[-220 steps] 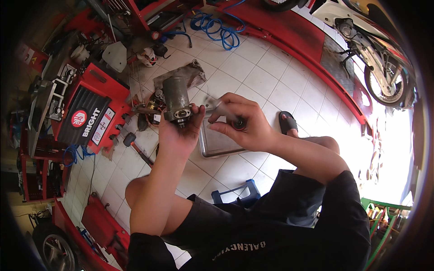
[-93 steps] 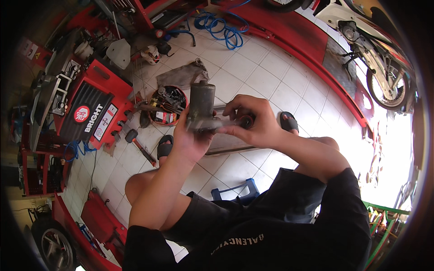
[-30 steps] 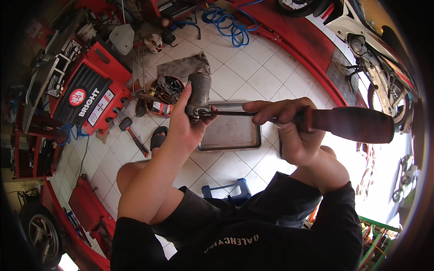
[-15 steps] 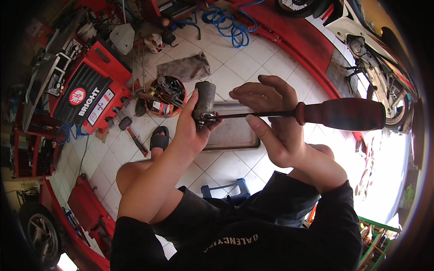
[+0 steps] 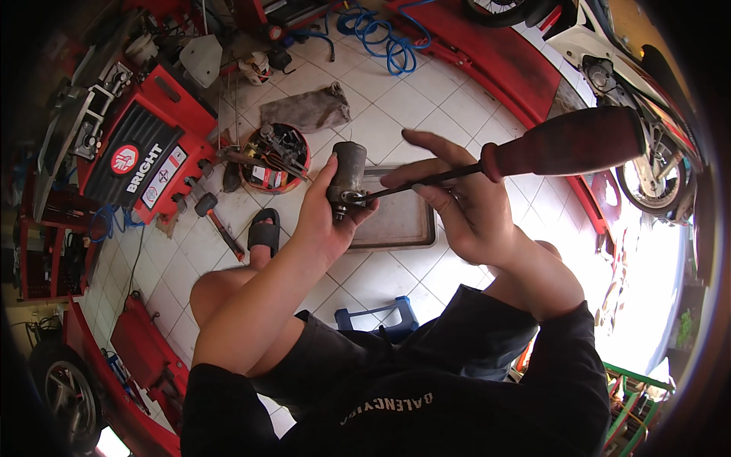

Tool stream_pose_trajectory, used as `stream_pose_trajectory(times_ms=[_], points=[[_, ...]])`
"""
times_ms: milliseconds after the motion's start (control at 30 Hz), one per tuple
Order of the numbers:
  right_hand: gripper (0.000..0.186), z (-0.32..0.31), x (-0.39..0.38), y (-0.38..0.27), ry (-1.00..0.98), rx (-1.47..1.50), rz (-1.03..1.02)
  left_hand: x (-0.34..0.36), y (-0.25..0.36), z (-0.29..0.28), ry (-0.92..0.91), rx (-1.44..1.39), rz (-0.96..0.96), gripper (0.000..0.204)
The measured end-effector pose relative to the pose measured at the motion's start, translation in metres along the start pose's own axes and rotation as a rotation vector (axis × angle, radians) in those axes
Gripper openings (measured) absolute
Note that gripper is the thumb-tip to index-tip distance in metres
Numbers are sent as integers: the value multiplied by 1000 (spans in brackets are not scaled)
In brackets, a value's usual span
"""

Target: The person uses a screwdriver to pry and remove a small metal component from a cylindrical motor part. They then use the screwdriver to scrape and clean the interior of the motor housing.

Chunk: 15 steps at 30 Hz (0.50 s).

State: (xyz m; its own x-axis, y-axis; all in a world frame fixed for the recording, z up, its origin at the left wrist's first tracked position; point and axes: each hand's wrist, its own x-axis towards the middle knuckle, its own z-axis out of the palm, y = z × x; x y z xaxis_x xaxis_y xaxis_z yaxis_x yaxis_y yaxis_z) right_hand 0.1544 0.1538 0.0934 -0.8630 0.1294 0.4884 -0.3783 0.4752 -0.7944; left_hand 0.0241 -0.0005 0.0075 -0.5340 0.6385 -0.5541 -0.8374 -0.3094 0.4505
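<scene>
My left hand (image 5: 320, 221) is closed round a grey cylindrical metal part (image 5: 349, 164), held upright with its small fitting at the lower end. A large screwdriver (image 5: 567, 145) slants up to the right, its dark red handle high and its tip at the fitting. My right hand (image 5: 480, 217) pinches the shaft between thumb and a finger, while the forefinger stretches out above. Whether the tip sits in a slot or only touches the fitting, I cannot tell. Behind both hands, a shallow metal tray (image 5: 392, 244) lies on the tiles.
A round red basin (image 5: 307, 156) of tools stands beyond my left hand, with a grey rag (image 5: 308, 108) behind it. A hammer (image 5: 221, 228) lies to the left, near a red machine (image 5: 148, 148). Between my legs is a blue stool (image 5: 378, 327). A motorcycle (image 5: 647, 160) stands at right.
The screwdriver's handle has swung upward, so its shaft now slopes. My right hand has closed its thumb and a finger on the shaft. The metal part has barely moved.
</scene>
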Motion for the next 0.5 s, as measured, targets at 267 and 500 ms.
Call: stream_pose_trajectory(times_ms=[267, 500], points=[[33, 7, 6, -10, 88, -23, 30, 2, 0, 6, 9, -6, -1, 45], [30, 0, -6, 1, -93, -73, 55, -2, -2, 11, 8, -12, -38, 45]])
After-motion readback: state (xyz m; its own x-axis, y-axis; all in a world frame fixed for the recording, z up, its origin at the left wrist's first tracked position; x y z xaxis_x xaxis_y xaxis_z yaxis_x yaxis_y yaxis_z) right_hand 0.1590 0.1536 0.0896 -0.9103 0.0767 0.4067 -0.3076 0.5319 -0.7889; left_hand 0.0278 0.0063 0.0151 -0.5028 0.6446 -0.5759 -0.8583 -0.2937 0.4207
